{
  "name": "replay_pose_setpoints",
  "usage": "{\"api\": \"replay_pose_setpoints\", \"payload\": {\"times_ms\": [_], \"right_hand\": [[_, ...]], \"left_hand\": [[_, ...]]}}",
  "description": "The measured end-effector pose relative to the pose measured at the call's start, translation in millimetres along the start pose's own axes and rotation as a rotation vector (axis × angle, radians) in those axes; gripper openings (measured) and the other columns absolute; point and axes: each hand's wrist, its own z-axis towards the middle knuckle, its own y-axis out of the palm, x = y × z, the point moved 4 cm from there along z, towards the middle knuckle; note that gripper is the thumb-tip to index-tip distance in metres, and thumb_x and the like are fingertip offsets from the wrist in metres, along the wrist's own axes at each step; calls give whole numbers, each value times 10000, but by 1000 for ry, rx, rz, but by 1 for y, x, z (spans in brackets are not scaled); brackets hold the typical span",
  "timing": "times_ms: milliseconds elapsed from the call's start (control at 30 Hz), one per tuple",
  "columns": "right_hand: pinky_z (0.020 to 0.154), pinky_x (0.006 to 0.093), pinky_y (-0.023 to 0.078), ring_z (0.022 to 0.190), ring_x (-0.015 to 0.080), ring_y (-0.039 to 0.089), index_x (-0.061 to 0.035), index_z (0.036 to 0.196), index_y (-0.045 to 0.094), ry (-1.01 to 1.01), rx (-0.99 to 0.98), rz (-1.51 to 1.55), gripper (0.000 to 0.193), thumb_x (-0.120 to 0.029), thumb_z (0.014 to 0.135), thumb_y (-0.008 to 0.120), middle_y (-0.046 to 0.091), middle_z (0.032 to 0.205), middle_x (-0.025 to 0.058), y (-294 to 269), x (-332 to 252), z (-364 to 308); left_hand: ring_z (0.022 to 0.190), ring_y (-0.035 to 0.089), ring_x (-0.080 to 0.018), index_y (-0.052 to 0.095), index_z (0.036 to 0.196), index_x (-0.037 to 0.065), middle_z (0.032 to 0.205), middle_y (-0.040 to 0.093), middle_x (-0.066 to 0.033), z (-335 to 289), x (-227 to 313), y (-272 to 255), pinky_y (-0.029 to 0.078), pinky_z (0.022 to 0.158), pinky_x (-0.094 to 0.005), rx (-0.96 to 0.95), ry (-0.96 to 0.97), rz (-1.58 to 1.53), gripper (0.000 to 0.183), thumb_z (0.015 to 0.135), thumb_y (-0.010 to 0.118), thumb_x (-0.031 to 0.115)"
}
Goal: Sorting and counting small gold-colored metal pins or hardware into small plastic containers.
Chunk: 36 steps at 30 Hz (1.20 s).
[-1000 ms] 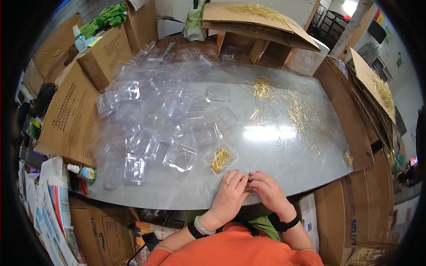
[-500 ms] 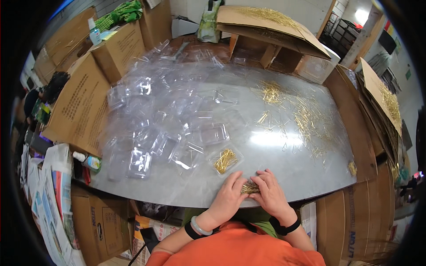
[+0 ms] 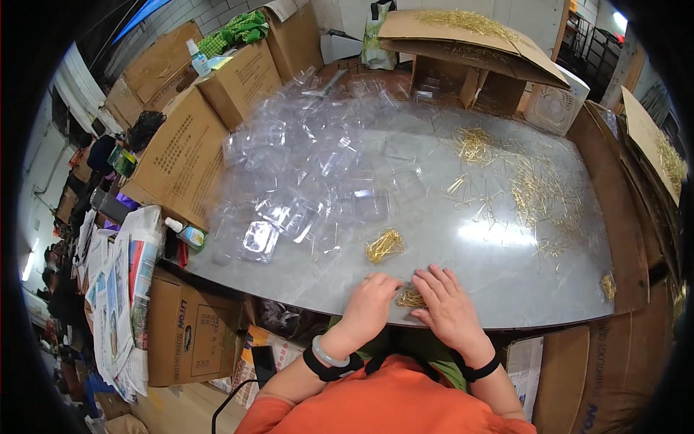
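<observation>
At the table's near edge, a small clear plastic box (image 3: 410, 297) with gold wire pins inside lies between my two hands. My left hand (image 3: 367, 305) is closed on its left side, the fingers bent and pressed together. My right hand (image 3: 447, 305) lies over its right side with the fingers stretched out and the thumb by its near edge. Both hands cover much of the box. Just beyond them stands another clear box of gold pins (image 3: 385, 247).
Many clear plastic boxes (image 3: 289, 155) are heaped over the left of the grey table (image 3: 347, 278). Loose gold pins (image 3: 538, 192) lie scattered on the right. Cardboard boxes (image 3: 177, 159) wall the left side; a cardboard shelf (image 3: 470, 47) and a white fan (image 3: 553, 108) stand at the back.
My right fingers have straightened and spread flatter over the box. My left hand stays at its left side. The whole view has shifted, so the table sits farther right.
</observation>
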Motion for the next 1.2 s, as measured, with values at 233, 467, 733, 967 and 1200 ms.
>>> {"api": "replay_pose_setpoints", "payload": {"times_ms": [233, 467, 733, 967, 1200], "right_hand": [[1190, 495, 373, 1421, 368, 449, -30, 1411, 509, 25, 4, 120, 603, -300, 915, 722, 538, 1435, 171, 0, 4, 3], [1106, 429, 448, 1248, 386, 573, 20, 1354, 536, 315, 404, 697, 374, -127, 1013, 581, 571, 1332, 198, -3, 32, -29], [929, 454, 453, 1039, 325, 578, -64, 1135, 664, 410, 356, 37, 375, -118, 795, 813, 632, 1117, 98, -31, 3, -62], [874, 428, 440, 992, 280, 578, -112, 989, 709, 380, 379, 56, 218, -140, 801, 816, 646, 985, 39, -17, 21, -67], [862, 415, 459, 979, 279, 588, -100, 1004, 716, 282, 334, 109, 174, -88, 839, 771, 658, 1012, 44, -24, 17, -37]], "left_hand": [[1096, 625, -385, 609, 1227, 6, 1188, 605, -192, 10, 7, 9, 503, 968, -471, -108, -132, -461, 283, 951, 563, -32], [1427, 419, -409, 504, 1419, -15, 1426, 522, -204, 2, 20, 14, 347, 1186, -523, -133, 241, -35, 529, 951, 685, 153], [1403, 449, -406, 540, 1407, -6, 1390, 546, -158, 7, 32, 35, 362, 1183, -551, -191, 334, 94, 538, 930, 718, 167], [1302, 538, -396, 648, 1320, 70, 1312, 578, -156, 2, 24, 33, 417, 1149, -557, -168, 338, -12, 427, 901, 727, 82], [1290, 544, -392, 595, 1365, 20, 1342, 562, -179, 5, 32, 27, 435, 1140, -540, -146, 361, 2, 502, 884, 729, 60]]}}
